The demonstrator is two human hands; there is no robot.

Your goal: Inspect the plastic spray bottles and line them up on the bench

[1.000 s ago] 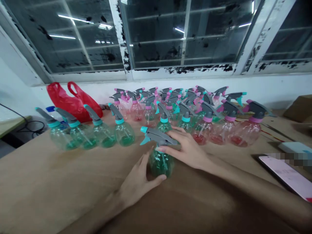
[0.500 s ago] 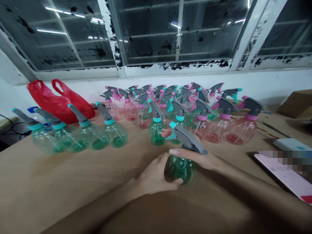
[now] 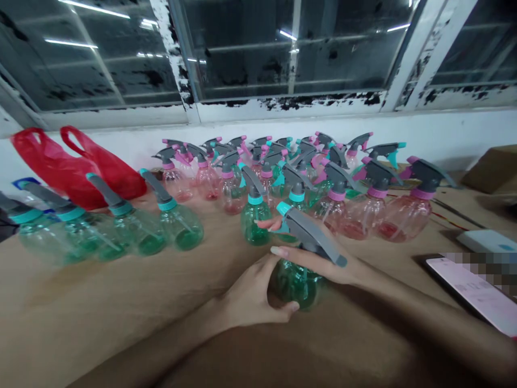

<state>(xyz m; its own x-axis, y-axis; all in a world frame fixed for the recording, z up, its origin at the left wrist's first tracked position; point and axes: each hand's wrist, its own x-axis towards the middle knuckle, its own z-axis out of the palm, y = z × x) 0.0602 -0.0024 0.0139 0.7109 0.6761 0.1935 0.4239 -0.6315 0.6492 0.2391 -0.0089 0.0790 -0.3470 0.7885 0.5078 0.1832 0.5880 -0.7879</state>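
A green transparent spray bottle (image 3: 298, 283) with a grey and turquoise trigger head stands upright close in front of me. My left hand (image 3: 256, 293) curls around the left side of its round body, thumb low at the front. My right hand (image 3: 323, 264) wraps the neck just under the trigger head, with some fingers reaching out behind it. The collar of this bottle is hidden by my right hand. Just behind it stands another green spray bottle (image 3: 255, 223), apart from my hands.
Several green spray bottles (image 3: 181, 231) line up at left before a red plastic bag (image 3: 81, 172). Pink spray bottles (image 3: 406, 218) and green ones crowd the back by the wall. At right lie a phone (image 3: 472, 293), a white box-like device (image 3: 490, 242) and a cardboard box (image 3: 493, 170).
The view has shifted a little, so the bottles at left sit further left. Both hands keep their hold on the green spray bottle, with hardly any other movement.
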